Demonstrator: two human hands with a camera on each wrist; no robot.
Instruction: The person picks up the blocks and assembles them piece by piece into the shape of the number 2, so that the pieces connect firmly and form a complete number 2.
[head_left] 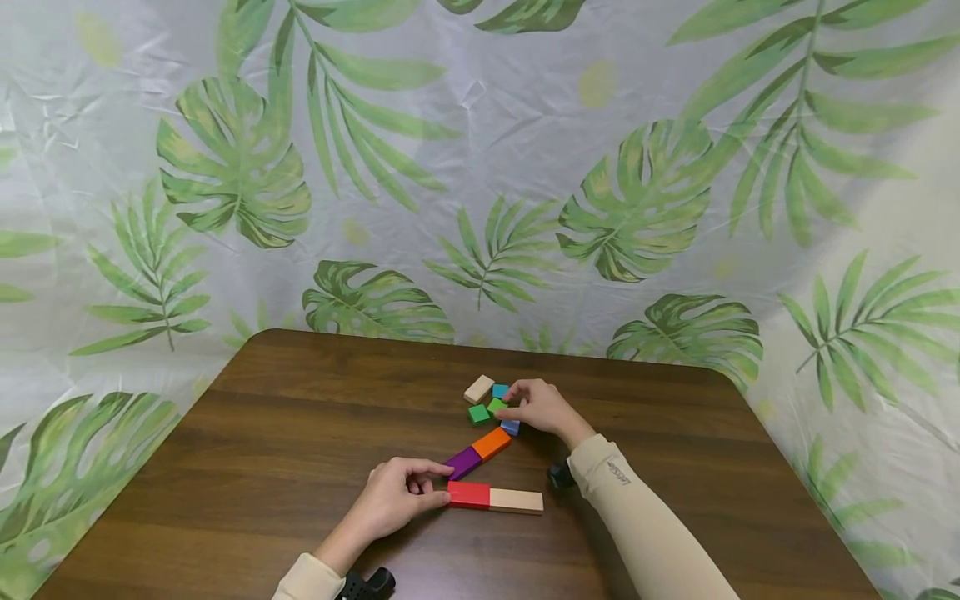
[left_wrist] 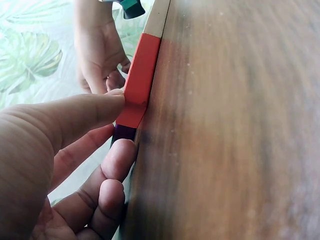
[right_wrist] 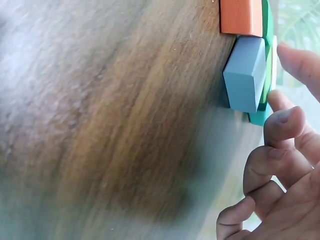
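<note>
Head view: the left hand (head_left: 397, 496), loosely spread, touches the red block (head_left: 468, 495) with its thumb and the purple block (head_left: 462, 463) with its forefinger, gripping neither. The right hand's (head_left: 546, 408) thumb and forefinger bracket the lime block (head_left: 496, 405); whether they pinch it, I cannot tell.

Left wrist: light thumb pressure should keep red straight.

Right wrist: the pale-blue block (right_wrist: 242, 82) sits close, so small motions seem wise.

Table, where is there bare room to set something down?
Bare table lies left of the left hand and right of the right sleeve. It's crowded at the right hand, where green blocks, blue blocks and a tan block cluster beyond the orange block.
</note>
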